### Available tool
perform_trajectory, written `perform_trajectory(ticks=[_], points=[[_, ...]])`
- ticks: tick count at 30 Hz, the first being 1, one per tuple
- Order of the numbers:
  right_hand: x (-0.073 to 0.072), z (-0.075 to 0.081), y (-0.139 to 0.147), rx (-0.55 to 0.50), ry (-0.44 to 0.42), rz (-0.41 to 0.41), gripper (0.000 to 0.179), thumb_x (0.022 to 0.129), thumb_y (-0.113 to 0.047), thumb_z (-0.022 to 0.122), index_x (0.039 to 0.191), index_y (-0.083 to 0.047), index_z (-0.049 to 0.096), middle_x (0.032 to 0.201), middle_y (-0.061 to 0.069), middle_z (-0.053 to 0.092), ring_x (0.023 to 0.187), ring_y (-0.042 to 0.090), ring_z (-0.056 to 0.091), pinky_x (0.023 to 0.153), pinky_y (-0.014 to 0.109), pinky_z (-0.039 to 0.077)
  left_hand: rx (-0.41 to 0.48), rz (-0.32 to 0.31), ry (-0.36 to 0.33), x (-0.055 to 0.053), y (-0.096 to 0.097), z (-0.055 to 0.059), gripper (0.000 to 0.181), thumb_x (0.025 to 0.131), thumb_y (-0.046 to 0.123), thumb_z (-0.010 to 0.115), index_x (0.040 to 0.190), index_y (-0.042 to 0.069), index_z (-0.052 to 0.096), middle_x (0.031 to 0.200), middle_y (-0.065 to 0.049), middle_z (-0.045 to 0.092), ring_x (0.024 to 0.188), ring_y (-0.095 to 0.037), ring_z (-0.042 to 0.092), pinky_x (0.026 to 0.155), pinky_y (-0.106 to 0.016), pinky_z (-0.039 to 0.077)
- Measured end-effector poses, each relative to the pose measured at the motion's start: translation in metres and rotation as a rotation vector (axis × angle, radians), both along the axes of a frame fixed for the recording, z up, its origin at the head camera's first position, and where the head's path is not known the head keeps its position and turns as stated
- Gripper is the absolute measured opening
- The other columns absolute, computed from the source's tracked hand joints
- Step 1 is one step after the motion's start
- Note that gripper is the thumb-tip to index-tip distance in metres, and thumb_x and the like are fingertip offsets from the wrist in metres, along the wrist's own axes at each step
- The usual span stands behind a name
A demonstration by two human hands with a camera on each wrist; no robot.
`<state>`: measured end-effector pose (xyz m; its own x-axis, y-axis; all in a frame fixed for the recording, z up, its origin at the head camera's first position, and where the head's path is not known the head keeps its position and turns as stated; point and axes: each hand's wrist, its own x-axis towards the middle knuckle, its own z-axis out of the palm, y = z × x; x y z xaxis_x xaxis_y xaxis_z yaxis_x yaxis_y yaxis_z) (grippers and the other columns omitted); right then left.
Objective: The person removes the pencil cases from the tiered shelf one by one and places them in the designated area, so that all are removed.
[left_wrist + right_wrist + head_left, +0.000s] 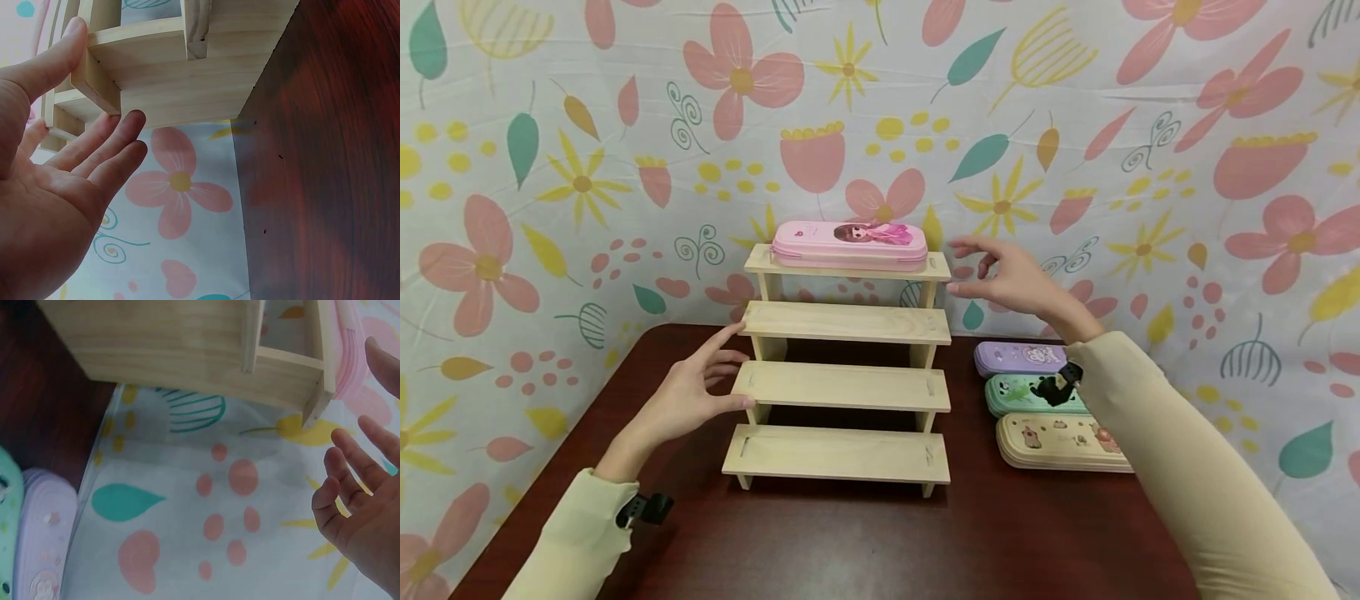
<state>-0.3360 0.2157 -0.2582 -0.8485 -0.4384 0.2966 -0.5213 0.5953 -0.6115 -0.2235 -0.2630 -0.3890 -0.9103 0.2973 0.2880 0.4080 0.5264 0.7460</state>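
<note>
A pink pencil case (850, 245) with a doll picture lies flat on the top shelf of a four-step wooden display rack (842, 383). My left hand (688, 387) is at the rack's left side, its thumb at a middle shelf's end and the index fingertip near the shelf above. The left wrist view shows that hand (53, 187) with fingers fairly straight beside the shelf ends. Beyond the top shelf's right end, my right hand (1011, 275) hovers with fingers loosely bent and nothing in them. In the right wrist view, that hand (369, 506) is apart from the pink case.
Right of the rack, on the dark red-brown table (850, 542), lie three more pencil cases: purple (1011, 358), green (1011, 393) and cream (1060, 442). My right forearm partly covers them. A flower-patterned cloth (587, 125) hangs close behind the rack.
</note>
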Motion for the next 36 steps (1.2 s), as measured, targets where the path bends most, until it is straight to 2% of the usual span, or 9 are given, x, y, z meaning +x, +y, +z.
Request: perform_trajectory(ticks=[4, 8, 11, 17, 22, 28, 36], points=[[-0.011, 0.004, -0.011, -0.002, 0.001, -0.011, 0.072, 0.089, -0.03, 0.088, 0.153, -0.014, 0.056, 0.14, 0.012, 0.062, 0.096, 0.026, 0.052, 0.069, 0.031, 0.045, -0.002, -0.001, 0.002, -0.001, 0.0, -0.001, 0.107, 0.084, 0.024, 0.093, 0.168, 0.032, 0.027, 0.139, -0.021, 0.06, 0.129, -0.043, 0.06, 0.108, -0.063, 0.046], [-0.02, 0.008, -0.022, -0.004, -0.018, -0.012, 0.075, 0.089, -0.031, 0.087, 0.154, -0.014, 0.055, 0.144, 0.01, 0.06, 0.098, 0.026, 0.052, 0.067, 0.032, 0.054, -0.006, -0.002, 0.006, -0.001, -0.001, -0.001, 0.107, 0.084, 0.025, 0.093, 0.168, 0.032, 0.027, 0.14, -0.021, 0.06, 0.129, -0.044, 0.059, 0.108, -0.064, 0.046], [-0.026, 0.01, -0.029, 0.002, -0.023, -0.02, 0.075, 0.089, -0.034, 0.087, 0.153, -0.014, 0.055, 0.144, 0.01, 0.06, 0.1, 0.027, 0.05, 0.067, 0.034, 0.054, -0.007, -0.004, 0.009, -0.001, -0.001, 0.0, 0.107, 0.085, 0.026, 0.093, 0.168, 0.032, 0.026, 0.14, -0.021, 0.06, 0.13, -0.043, 0.059, 0.108, -0.063, 0.046], [-0.038, 0.011, -0.04, 0.023, -0.034, -0.029, 0.074, 0.088, -0.038, 0.087, 0.152, -0.018, 0.057, 0.141, 0.005, 0.062, 0.101, 0.027, 0.051, 0.07, 0.036, 0.045, -0.014, -0.001, 0.008, -0.001, 0.0, 0.001, 0.107, 0.085, 0.027, 0.093, 0.169, 0.032, 0.026, 0.14, -0.021, 0.06, 0.13, -0.042, 0.059, 0.108, -0.062, 0.047], [-0.042, 0.011, -0.045, -0.002, -0.061, -0.015, 0.074, 0.086, -0.035, 0.088, 0.152, -0.018, 0.057, 0.14, 0.005, 0.062, 0.099, 0.027, 0.05, 0.071, 0.037, 0.042, -0.015, 0.001, 0.012, 0.0, 0.0, 0.0, 0.108, 0.084, 0.026, 0.093, 0.168, 0.032, 0.026, 0.139, -0.02, 0.061, 0.129, -0.042, 0.06, 0.108, -0.062, 0.047], [-0.044, 0.012, -0.051, -0.014, -0.092, 0.002, 0.078, 0.085, -0.038, 0.09, 0.153, -0.018, 0.056, 0.141, 0.003, 0.061, 0.098, 0.026, 0.05, 0.077, 0.037, 0.043, -0.013, 0.007, 0.003, 0.0, 0.001, 0.001, 0.108, 0.085, 0.025, 0.093, 0.169, 0.032, 0.026, 0.139, -0.02, 0.061, 0.128, -0.041, 0.061, 0.108, -0.063, 0.047], [-0.045, 0.01, -0.059, -0.064, -0.09, 0.048, 0.074, 0.085, -0.031, 0.091, 0.151, -0.019, 0.06, 0.132, 0.005, 0.065, 0.099, 0.029, 0.052, 0.078, 0.036, 0.043, -0.008, 0.005, -0.001, 0.0, 0.0, 0.0, 0.107, 0.085, 0.026, 0.092, 0.169, 0.031, 0.026, 0.139, -0.02, 0.06, 0.128, -0.041, 0.06, 0.108, -0.063, 0.046]])
